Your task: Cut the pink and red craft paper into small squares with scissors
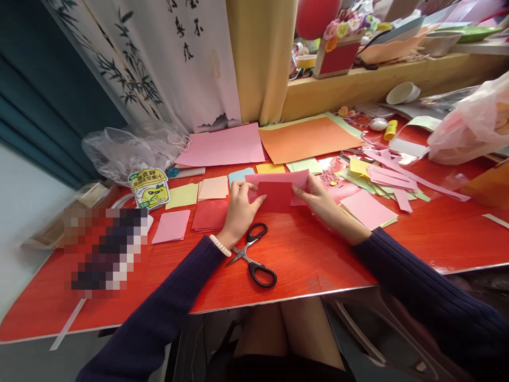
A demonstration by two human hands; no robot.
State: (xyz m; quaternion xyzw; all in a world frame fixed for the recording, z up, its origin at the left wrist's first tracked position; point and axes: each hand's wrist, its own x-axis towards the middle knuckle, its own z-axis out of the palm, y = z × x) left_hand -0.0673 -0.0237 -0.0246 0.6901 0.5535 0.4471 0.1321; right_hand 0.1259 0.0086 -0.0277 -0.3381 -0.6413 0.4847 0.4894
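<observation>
Between my two hands a pink sheet of paper (pixel 278 177) is held up, with a smaller red paper square (pixel 274 197) lying against its near side. My left hand (pixel 239 208) pinches the left side, thumb in front. On the right side, my right hand (pixel 318 201) grips the papers, its thumb by the red square's upper corner. Open scissors (pixel 247 255) with black handles lie on the table below my left hand. A stack of red paper squares (pixel 210 215) is just left of that hand. Beside my right wrist lies a stack of pink squares (pixel 369 208).
Large pink (pixel 226 144) and orange sheets (pixel 310 139) lie at the back of the red table (pixel 318 260). Paper strips (pixel 393 178) pile up at right, near a pink plastic bag (pixel 471 124). A clear plastic bag (pixel 127 151) and a lemon-printed package (pixel 150 191) are at left.
</observation>
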